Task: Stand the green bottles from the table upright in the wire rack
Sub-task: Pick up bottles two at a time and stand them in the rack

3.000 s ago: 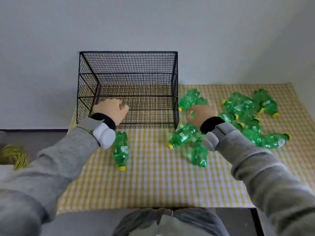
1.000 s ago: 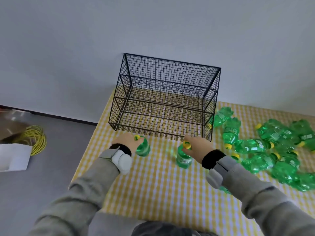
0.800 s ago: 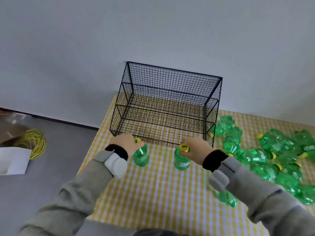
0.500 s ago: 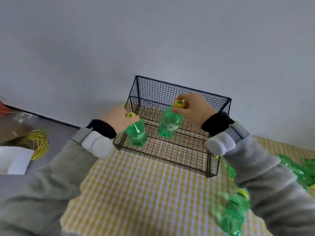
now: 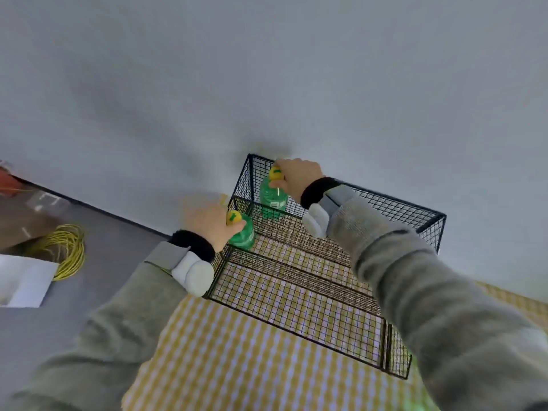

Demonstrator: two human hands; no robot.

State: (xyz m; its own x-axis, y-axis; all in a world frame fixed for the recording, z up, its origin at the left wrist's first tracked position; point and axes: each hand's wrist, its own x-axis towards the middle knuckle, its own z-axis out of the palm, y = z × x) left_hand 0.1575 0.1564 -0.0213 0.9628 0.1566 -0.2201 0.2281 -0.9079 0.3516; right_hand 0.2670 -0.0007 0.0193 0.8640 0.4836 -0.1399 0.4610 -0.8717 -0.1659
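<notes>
A bare, staged workroom is showing here rather than a home: a plain grey-white wall (image 5: 267, 69) is backing a worktop wearing a yellow-and-white checked cloth (image 5: 237, 351), while a coil of yellow cable (image 5: 63, 247) is lying on the grey floor (image 5: 112, 262).

2 grey fleece sleeves (image 5: 430, 292), black cuffs, white wristbands (image 5: 192, 275).

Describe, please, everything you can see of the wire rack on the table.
The wire rack is a black box of thin metal mesh, open on top, standing on the yellow checked cloth close to the grey wall. A lower front section looks like a separate mesh panel. The cloth shows through its floor. The right hand holds a green bottle upright inside its far left corner; the left hand holds another bottle by its left rim.
</notes>
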